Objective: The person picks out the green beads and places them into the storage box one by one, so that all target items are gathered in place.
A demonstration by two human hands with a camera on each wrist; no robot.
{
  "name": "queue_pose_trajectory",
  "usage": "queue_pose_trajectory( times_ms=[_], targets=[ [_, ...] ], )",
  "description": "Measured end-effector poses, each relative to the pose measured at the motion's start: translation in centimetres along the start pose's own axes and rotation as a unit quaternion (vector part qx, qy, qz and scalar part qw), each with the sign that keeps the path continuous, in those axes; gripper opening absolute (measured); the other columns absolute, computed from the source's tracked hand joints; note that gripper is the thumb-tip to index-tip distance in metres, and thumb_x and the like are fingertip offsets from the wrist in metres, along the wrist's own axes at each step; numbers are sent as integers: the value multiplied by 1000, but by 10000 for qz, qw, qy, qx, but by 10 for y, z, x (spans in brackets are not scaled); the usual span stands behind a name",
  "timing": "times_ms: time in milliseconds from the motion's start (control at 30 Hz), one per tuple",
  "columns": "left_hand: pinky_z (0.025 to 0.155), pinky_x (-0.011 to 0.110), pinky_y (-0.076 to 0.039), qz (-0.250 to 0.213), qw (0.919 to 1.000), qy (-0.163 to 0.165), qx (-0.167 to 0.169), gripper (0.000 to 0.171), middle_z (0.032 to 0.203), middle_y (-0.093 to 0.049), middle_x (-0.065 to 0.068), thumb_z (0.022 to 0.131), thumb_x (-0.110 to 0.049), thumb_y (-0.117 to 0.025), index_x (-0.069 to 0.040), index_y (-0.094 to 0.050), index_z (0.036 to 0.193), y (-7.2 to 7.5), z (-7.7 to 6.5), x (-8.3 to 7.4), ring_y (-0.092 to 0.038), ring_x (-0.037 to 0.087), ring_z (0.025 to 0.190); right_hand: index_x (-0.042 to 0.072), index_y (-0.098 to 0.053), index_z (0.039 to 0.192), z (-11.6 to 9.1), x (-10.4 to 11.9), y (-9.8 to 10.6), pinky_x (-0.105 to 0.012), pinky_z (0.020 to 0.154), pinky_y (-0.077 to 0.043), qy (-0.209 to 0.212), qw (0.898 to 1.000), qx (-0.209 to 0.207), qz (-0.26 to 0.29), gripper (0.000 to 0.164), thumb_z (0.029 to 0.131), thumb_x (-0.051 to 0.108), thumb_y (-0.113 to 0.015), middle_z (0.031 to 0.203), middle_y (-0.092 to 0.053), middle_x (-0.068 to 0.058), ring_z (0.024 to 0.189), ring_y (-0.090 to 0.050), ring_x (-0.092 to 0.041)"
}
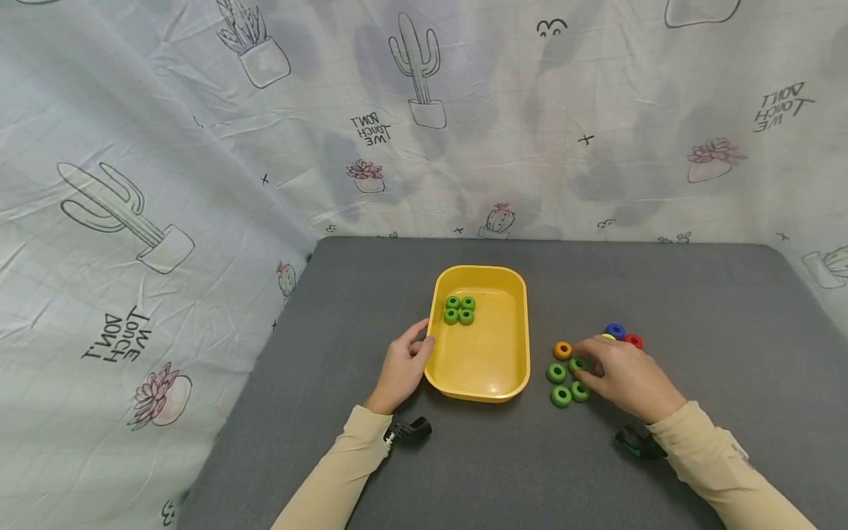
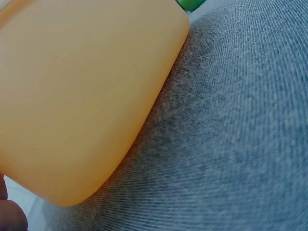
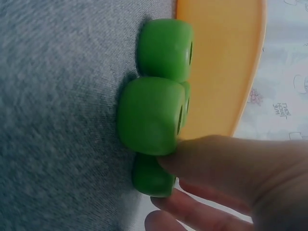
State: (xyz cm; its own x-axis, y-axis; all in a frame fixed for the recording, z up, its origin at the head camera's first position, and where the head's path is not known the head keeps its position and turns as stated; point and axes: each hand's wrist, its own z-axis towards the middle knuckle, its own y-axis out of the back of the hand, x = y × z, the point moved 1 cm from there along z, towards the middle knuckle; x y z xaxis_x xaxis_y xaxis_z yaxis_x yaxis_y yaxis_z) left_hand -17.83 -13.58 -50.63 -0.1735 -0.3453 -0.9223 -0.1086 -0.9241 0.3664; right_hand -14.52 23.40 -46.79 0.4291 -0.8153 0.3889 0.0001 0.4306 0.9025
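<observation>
My left hand grips the left rim of a yellow tray, its thumb over the edge. In the left wrist view the tray's outer wall fills much of the picture, with fingertips at the lower left corner. Several green beads sit bunched in the tray's upper left, among them one green bead. To the right of the tray, my right hand pinches another green bead between thumb and index finger. Beside it on the cloth stand more green beads, with holes through them.
An orange bead lies just beyond the loose green ones. Past my right hand are a blue bead, a red bead and a partly hidden yellow bead. A patterned curtain hangs behind the grey table.
</observation>
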Motion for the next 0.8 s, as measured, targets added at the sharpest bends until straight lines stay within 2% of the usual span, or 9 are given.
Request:
queue_pose_trajectory(
  times_ms=[167,267,433,567,800],
  targets=[
    [68,21,-50,-9,10000,2,-14,46,97,-79,16,108,-19,-60,-3,-53,151,0,-1,-2,-72,27,78,12,-77,109,-1,-2,-1,-25,58,-46,-55,10000,-45,29,29,81,12,-88,96,-72,5,70,-53,0],
    [68,21,-49,-10,10000,32,-48,46,98,-79,17,107,-17,-60,-3,-54,150,-1,-1,-3,-71,27,79,12,-77,107,-2,-3,0,-25,58,-46,6,9996,-264,28,29,80,10,-88,93,-69,6,70,-53,-1],
    [68,20,-47,87,9998,116,-167,44,100,-78,24,107,-10,-58,2,-53,149,-4,0,-4,-72,37,82,11,-77,102,-3,-3,1,-25,59,-45,367,9960,-812,-103,30,76,6,-90,90,-66,6,72,-55,-5],
    [67,20,-46,106,9996,166,-216,44,100,-76,29,106,-6,-57,7,-52,148,-6,1,-4,-70,43,82,12,-77,100,-2,-2,2,-25,58,-44,581,9935,-975,-58,30,74,4,-89,91,-65,6,72,-56,-7],
    [68,21,-48,-13,9999,100,-127,45,100,-79,19,107,-15,-60,-3,-54,150,-2,0,-5,-73,31,81,11,-77,102,2,2,5,-24,58,-43,518,9933,-1020,168,27,78,3,-84,94,-65,5,75,-54,-7]
  ],
)
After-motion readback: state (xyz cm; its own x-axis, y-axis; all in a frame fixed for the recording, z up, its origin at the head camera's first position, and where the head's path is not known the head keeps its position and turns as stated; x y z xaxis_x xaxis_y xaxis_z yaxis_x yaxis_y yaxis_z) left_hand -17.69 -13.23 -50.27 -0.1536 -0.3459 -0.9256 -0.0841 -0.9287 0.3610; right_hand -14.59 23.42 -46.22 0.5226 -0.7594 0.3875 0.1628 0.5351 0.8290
